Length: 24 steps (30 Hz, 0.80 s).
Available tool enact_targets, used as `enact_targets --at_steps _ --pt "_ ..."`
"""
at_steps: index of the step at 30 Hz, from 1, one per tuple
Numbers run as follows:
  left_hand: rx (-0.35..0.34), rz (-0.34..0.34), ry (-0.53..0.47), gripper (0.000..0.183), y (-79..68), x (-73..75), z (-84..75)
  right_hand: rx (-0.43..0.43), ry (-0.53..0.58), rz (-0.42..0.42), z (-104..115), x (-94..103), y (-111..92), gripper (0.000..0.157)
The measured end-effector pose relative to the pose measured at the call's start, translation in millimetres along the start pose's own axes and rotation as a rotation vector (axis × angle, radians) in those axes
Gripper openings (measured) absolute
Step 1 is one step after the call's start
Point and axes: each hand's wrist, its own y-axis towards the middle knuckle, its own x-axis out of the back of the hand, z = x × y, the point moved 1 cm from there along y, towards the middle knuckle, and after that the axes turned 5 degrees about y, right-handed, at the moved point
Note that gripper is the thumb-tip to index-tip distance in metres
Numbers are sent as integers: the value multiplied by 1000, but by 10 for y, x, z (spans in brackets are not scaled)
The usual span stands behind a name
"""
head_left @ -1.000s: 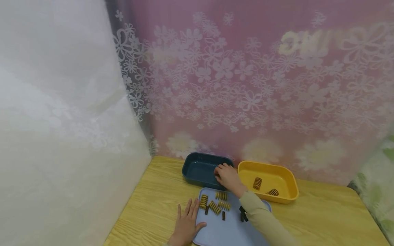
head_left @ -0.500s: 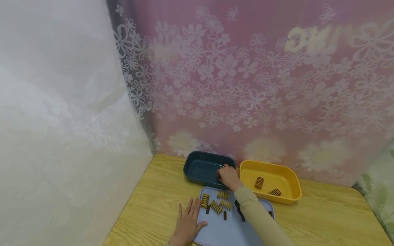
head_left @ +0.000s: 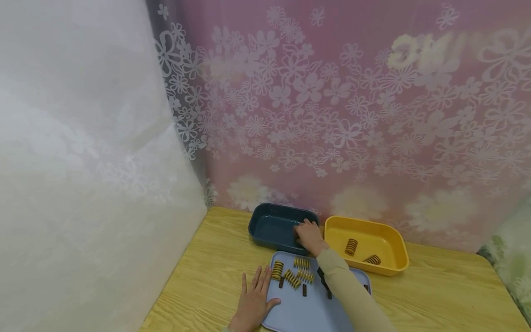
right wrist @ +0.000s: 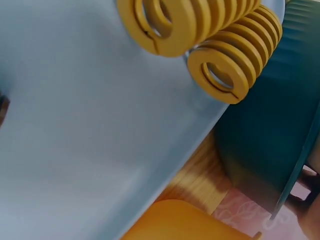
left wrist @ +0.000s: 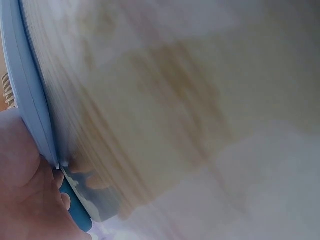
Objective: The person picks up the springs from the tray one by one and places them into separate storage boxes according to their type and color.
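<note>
In the head view my right hand [head_left: 309, 236] reaches over the near right rim of a dark blue bin [head_left: 271, 231], fingers bent down inside it. The bin wall hides the fingertips, so I cannot tell whether they hold anything. Fingers of this hand [right wrist: 307, 212] show past the bin's edge in the right wrist view. My left hand [head_left: 252, 302] lies spread on the left edge of a light blue tray [head_left: 311, 313]. On that tray lie several yellow coil springs [head_left: 292, 279], a small dark bar [head_left: 304, 290] and black pieces [head_left: 323, 279], partly covered by my right sleeve.
A yellow bin [head_left: 386, 240] stands right of the dark blue one, holding a striped brown coil [head_left: 351, 247] and another coil [head_left: 372, 260]. Both bins stand on the wood-grain table [head_left: 448, 286] against a pink flowered curtain [head_left: 332, 115]. A white sheet [head_left: 91, 161] hangs at left.
My right hand has sunk a little lower into the dark blue bin, its fingers bending further out of sight. The left hand stays on the tray's edge. The head view has shifted slightly.
</note>
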Motion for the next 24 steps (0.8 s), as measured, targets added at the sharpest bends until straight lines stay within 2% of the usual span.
enact_targets --at_steps 5,15,19,24 --pt "-1 -11 7 85 -11 -86 -12 23 -8 -110 -32 113 -87 15" --pt "3 19 -49 84 17 12 -58 93 80 -367 -141 414 -338 12" --pt "9 47 -66 84 27 101 -76 108 80 -417 -177 539 -504 13" --pt "19 73 -86 85 26 156 -92 93 98 -419 -219 648 -714 13"
